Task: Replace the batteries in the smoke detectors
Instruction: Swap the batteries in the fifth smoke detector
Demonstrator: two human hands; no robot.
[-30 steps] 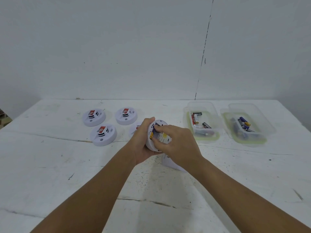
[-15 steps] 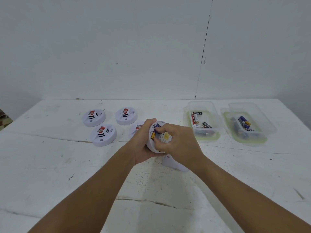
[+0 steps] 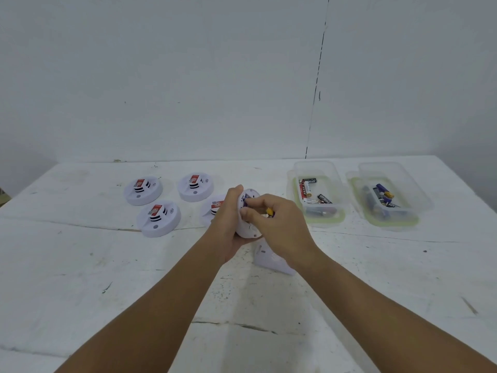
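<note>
Your left hand grips the opened smoke detector on edge while your right hand pinches a purple battery in it. The detector's cover lies on the table just below.

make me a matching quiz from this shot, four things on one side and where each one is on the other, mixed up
Things:
1. open detector
2. detached cover
3. red and black batteries
4. blue batteries

Places:
A. in the far right tub
B. held in the left hand
C. flat on the table, under the right hand
D. in the tub nearer the hands

Pairs: 1-B, 2-C, 3-D, 4-A
</note>
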